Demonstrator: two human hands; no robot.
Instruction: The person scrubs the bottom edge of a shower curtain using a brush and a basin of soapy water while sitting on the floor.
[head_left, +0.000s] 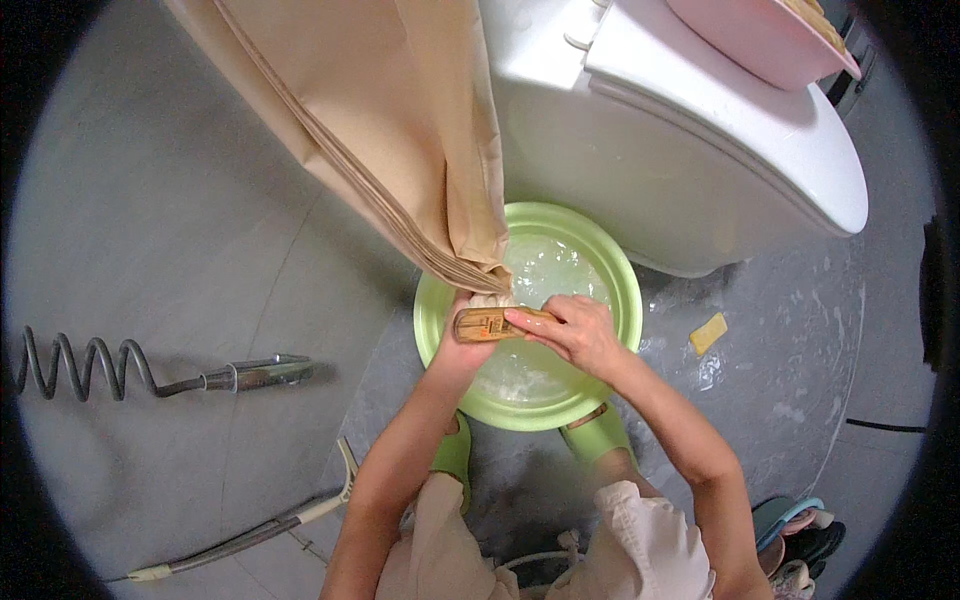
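Observation:
A green plastic basin (630, 300) of cloudy water stands on the floor before me. Above it my right hand (581, 330) grips a wooden-backed scrub brush (487, 324), its bristles mostly hidden. My left hand (469, 349) is under the brush, holding the gathered lower end of a beige curtain (390, 112); its fingers are largely covered. The brush lies over the bunched cloth at the curtain's end. The curtain hangs down from the top of the view to the basin's upper left.
A white toilet (600, 165) adjoins the basin, with a pink basin (757, 37) on its lid. Yellow soap (708, 334) lies on the wet floor. At left are a coiled-hose sprayer (259, 373) and a squeegee (322, 510); slippers (795, 525) lie lower right.

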